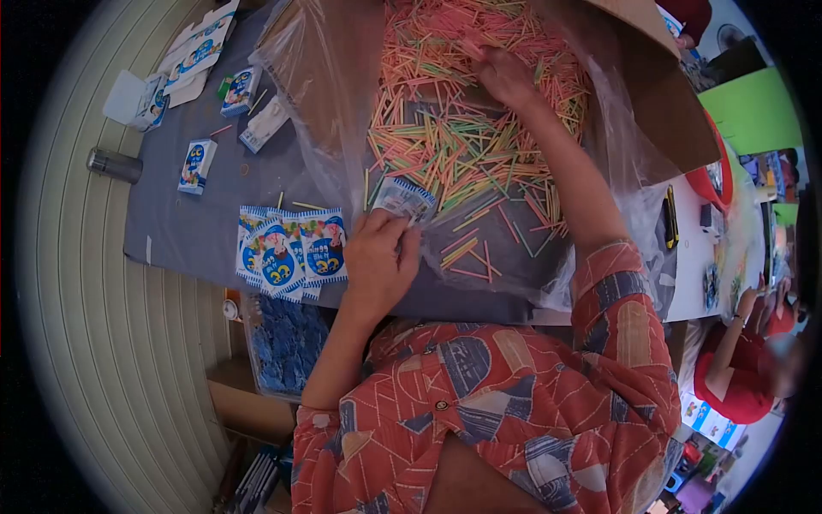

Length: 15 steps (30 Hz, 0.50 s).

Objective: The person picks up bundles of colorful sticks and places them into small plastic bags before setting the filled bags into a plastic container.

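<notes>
My left hand [377, 253] is closed on a small silvery packet [405, 199] at the table's near side, its fingers wrapped over the lower edge. Thin coloured sticks [454, 146], pink, orange, yellow and green, lie heaped in a plastic-lined cardboard box tipped towards me. My right hand [507, 79] reaches far into this heap, fingers closed around a few pink sticks [471, 47]; how many cannot be made out. Left of my left hand, several blue-and-white printed packets [291, 253] overlap at the table edge.
Small printed boxes [198, 166] and opened cartons [195, 56] stand at the left. A metal flask [115, 164] lies by the ribbed wall. On the right are the box flap [672, 120], a yellow-black cutter [670, 218] and a person in red [736, 377]. Below the table sits a bin of blue pieces [287, 347].
</notes>
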{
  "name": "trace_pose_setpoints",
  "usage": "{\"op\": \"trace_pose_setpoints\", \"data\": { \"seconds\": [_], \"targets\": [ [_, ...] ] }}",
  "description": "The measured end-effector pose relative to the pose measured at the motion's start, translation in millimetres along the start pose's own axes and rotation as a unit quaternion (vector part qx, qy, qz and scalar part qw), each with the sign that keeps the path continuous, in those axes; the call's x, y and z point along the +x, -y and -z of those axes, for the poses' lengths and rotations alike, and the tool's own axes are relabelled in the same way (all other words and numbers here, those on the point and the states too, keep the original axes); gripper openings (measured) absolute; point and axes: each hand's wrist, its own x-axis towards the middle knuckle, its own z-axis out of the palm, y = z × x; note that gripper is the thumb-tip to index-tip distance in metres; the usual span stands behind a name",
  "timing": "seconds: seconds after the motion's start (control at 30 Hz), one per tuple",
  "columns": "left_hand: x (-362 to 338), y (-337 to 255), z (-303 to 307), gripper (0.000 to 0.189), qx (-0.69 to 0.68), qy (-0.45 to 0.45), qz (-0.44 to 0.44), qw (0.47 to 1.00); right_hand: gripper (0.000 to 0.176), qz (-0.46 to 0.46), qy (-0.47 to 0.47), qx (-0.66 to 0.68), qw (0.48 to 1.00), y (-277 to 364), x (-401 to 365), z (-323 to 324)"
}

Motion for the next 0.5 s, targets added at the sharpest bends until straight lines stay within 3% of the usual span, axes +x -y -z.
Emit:
{"op": "trace_pose_setpoints", "data": {
  "seconds": [0.07, 0.1, 0.17, 0.23, 0.3, 0.5],
  "targets": [
    [-1.9, 11.8, 2.9, 0.014, -0.173, 0.054, 0.112, 0.977, 0.045, -0.001, 0.037, -0.071, 0.997, 22.0, -4.5, -1.3],
    [-2.0, 10.6, 3.8, 0.014, -0.171, 0.054, 0.112, 0.977, 0.047, -0.002, 0.075, -0.143, 0.987, 30.0, -4.5, -1.9],
    [-1.9, 5.2, 3.8, 0.020, 0.044, 0.014, -0.008, 0.999, 0.048, -0.018, 0.111, -0.183, 0.977, 38.2, 1.9, -3.1],
    [-6.9, -4.9, -3.2, 0.023, 0.092, 0.030, -0.021, 0.995, 0.049, -0.027, 0.153, -0.222, 0.963, 49.7, 2.5, 1.0],
    [-10.5, -10.8, -6.3, 0.027, 0.138, 0.048, -0.036, 0.989, 0.064, -0.026, 0.157, -0.285, 0.945, 60.7, -3.9, 13.3],
    [-9.6, -11.7, -12.6, 0.024, 0.211, 0.096, -0.030, 0.972, 0.074, -0.032, 0.153, -0.253, 0.955, 60.2, -4.7, -3.9]
  ]
}}
